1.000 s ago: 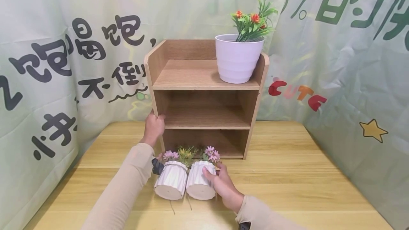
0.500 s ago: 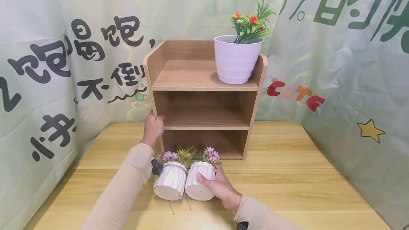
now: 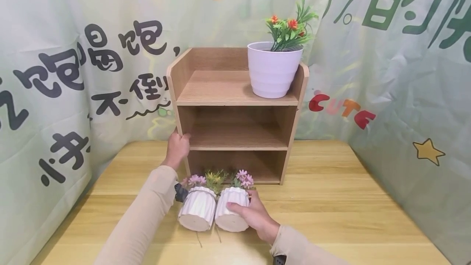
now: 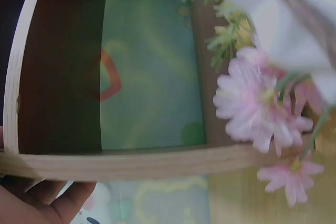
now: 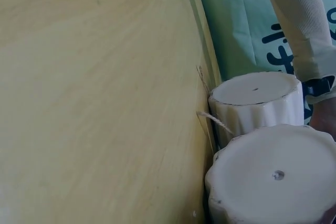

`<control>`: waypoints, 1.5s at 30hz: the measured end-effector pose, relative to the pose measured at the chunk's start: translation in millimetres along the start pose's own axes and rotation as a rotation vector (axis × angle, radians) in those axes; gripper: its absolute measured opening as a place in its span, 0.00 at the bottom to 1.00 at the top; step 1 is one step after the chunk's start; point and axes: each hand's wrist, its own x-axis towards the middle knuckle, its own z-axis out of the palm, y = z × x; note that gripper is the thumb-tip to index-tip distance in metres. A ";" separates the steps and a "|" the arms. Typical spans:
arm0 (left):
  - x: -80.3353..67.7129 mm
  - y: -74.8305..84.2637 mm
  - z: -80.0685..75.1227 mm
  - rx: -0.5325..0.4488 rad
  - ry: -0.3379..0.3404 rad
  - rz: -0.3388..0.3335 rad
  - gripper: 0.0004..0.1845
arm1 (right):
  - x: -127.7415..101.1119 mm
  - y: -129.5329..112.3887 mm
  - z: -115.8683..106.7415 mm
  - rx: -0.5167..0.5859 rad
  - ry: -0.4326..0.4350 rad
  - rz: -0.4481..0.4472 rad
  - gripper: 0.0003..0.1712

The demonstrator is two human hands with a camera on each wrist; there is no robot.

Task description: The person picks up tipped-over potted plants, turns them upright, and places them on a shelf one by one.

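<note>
Two small white ribbed pots lie on their sides on the table in front of a wooden shelf unit (image 3: 235,97), their pink and yellow flowers pointing at it. My right hand (image 3: 243,209) grips the right pot (image 3: 229,218), thumb across its side and fingers behind it. The left pot (image 3: 196,214) touches it. The right wrist view shows both flat bottoms, the near pot (image 5: 273,177) and the far pot (image 5: 257,90). My left hand (image 3: 178,146) holds the front edge of the shelf's left side panel (image 4: 131,163), with fingers curled round it. Pink flowers (image 4: 257,108) fill the left wrist view.
A large white pot with orange flowers (image 3: 274,68) stands on the right of the top shelf. The middle and bottom shelves hold nothing. Printed green cloth (image 3: 397,72) hangs behind and on both sides of the wooden table (image 3: 331,199).
My right thumb has slid further across the right pot's side. The left hand and the shelf have stayed put.
</note>
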 end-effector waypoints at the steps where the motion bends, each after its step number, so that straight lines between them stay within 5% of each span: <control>1: -0.1 0.1 0.0 0.012 -0.001 0.004 0.19 | 0.0 0.3 -0.5 -0.003 0.002 -0.002 0.49; 45: 0.3 -3.6 0.4 0.008 -0.003 0.015 0.19 | -4.7 -13.2 -12.0 -0.046 -0.006 -0.076 0.49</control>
